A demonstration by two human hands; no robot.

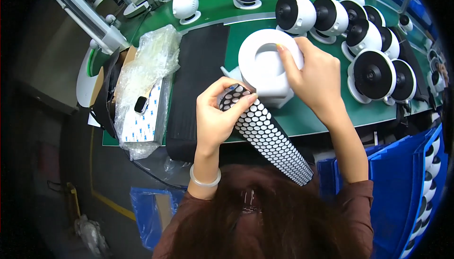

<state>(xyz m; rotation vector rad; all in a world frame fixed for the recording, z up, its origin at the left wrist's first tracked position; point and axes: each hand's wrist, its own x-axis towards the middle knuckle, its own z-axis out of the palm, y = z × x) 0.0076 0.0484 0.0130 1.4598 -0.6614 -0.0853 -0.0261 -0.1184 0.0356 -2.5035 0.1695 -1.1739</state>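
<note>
My left hand (211, 115) pinches the top end of a curled black sheet covered with rows of round white stickers (272, 138), and the sheet hangs down toward my lap. My right hand (318, 79) grips the right side of a white round plastic housing (250, 63), its thumb on the ring-shaped face and the other fingers mostly hidden behind. The housing has a round recess in the middle and rests on a pale block-like holder (278, 101) on the green table. The left fingertips are close to the housing's lower left edge.
Several white fans with black fronts (373, 73) stand at the right and back of the green table (246, 27). A black mat (201, 79) lies left of the holder. Beyond it are clear plastic wrap (153, 56) and a watch (141, 104). Blue bins (392, 183) stand at right.
</note>
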